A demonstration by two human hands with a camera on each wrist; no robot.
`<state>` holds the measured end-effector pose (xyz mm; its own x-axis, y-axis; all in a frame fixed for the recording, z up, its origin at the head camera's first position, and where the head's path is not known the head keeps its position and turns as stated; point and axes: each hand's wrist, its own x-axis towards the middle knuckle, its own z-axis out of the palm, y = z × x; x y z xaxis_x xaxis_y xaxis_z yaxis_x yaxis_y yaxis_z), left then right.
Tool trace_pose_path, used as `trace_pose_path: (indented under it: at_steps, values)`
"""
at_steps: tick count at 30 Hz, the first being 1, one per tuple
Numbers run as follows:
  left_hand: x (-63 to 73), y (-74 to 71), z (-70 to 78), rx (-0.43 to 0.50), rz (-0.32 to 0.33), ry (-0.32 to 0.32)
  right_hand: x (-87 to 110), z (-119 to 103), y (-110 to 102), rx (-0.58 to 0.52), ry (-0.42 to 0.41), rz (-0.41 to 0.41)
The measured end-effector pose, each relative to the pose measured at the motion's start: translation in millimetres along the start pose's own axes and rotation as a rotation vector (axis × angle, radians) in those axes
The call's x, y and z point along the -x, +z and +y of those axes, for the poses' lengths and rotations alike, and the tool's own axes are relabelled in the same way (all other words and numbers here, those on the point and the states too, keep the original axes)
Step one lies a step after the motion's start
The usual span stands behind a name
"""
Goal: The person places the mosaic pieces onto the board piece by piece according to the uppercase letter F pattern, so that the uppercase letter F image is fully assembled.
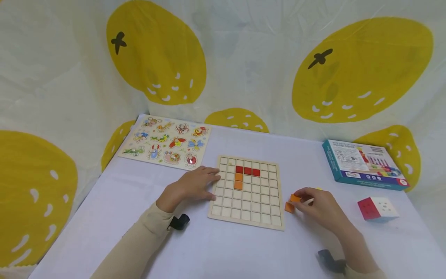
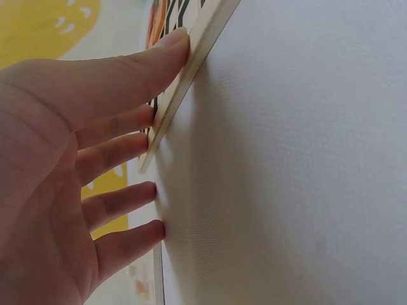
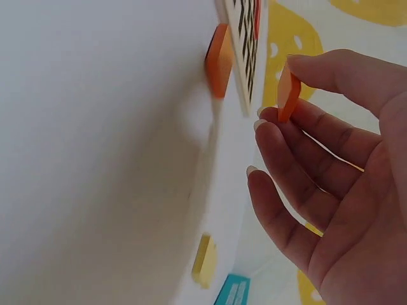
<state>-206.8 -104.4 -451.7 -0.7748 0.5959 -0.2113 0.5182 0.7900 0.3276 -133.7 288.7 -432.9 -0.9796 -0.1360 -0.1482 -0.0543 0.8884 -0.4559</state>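
A wooden grid board (image 1: 255, 207) lies flat on the white table. Three red tiles (image 1: 247, 171) sit in a row in its upper cells, with two orange tiles (image 1: 238, 185) in a column below the leftmost red one. My left hand (image 1: 195, 183) is at the board's left edge, fingers spread, its thumb (image 2: 170, 54) resting on the rim. Beyond the right edge, my right hand (image 1: 322, 209) pinches an orange square tile (image 3: 288, 95) between thumb and fingers, raised off the table. A loose orange tile (image 3: 219, 61) lies just below it, beside the board.
A yellow piece (image 3: 205, 260) lies behind my right hand, mostly hidden in the head view. Farther right are a red-and-white cube (image 1: 378, 209) and a teal-edged box (image 1: 366, 164). An insect picture puzzle (image 1: 167, 141) lies at the back left, before a patterned cloth (image 1: 251, 58).
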Motion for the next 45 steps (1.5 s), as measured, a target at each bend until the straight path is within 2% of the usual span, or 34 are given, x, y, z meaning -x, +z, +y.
trace_pose_path:
  at_steps: [6,10,18,22,29,36,45]
  values:
    - [-0.3,-0.3,-1.2,0.001,-0.001,0.005,-13.7,-29.8,6.8,-0.074,-0.075,-0.011]
    - [-0.8,-0.4,-1.1,0.005,-0.001,0.001,-23.7,-51.3,17.6,-0.087,-0.148,-0.019]
    - [-0.3,-1.2,-0.6,0.020,-0.006,0.005,-43.3,-86.3,43.1,-0.042,-0.300,-0.043]
    - [-0.6,-1.2,-0.6,0.012,-0.007,0.004,-50.7,-98.3,51.3,-0.019,-0.338,-0.055]
    - [-0.1,-2.9,-0.3,0.010,-0.005,0.009,-56.7,-106.5,64.4,-0.036,-0.342,-0.040]
    - [0.5,-2.4,-1.5,0.002,-0.004,0.003,-57.9,-106.5,70.7,-0.003,-0.354,-0.013]
    - [0.6,-2.8,-2.2,0.007,-0.010,0.002,-58.8,-111.9,74.2,0.001,-0.314,0.002]
